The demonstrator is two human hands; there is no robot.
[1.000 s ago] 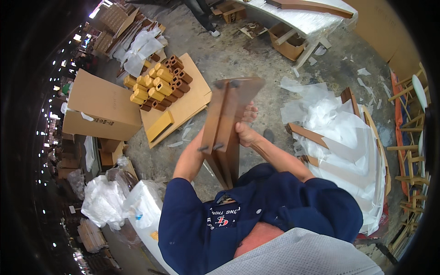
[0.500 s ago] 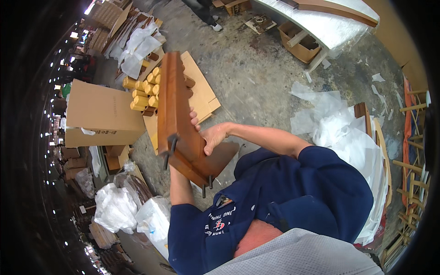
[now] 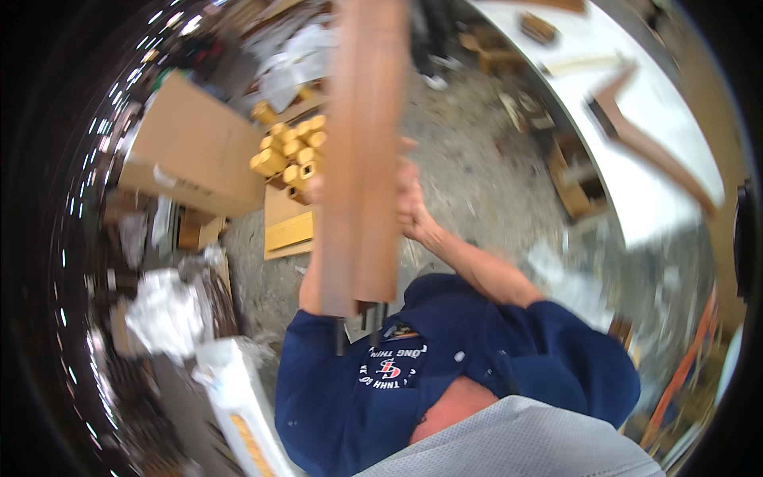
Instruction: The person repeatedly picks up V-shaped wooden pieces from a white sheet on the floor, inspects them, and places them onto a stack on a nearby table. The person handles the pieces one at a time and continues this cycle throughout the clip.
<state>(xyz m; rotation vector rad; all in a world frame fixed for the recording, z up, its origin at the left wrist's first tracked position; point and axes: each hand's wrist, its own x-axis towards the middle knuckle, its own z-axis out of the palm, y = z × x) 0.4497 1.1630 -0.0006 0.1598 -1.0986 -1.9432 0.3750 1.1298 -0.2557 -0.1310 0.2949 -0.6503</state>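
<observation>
A long brown wooden furniture part (image 3: 362,159), smeared by motion, is held up before my chest, its far end running out at the top edge. Dark metal bolts (image 3: 373,316) stick out of its near end. My right hand (image 3: 409,199) grips the right side of it. On the other side is my left hand (image 3: 315,189), mostly hidden behind the wood, with the forearm coming up beneath it. Beyond the part, several yellow-wrapped cylindrical pieces (image 3: 290,147) stand grouped on cardboard (image 3: 278,208).
At left stands a large cardboard box (image 3: 195,151). White plastic wrap (image 3: 171,314) lies nearer on that side. A white-topped table (image 3: 636,191) at right bears a curved brown wooden piece (image 3: 664,147), with an open carton (image 3: 576,175) beside it. Another person's feet (image 3: 437,78) show at the back.
The wooden part has swung more upright in view and shifted to the right, its bolted end now pointing toward me. Both hands stay on it. My view has turned, showing more of the white table.
</observation>
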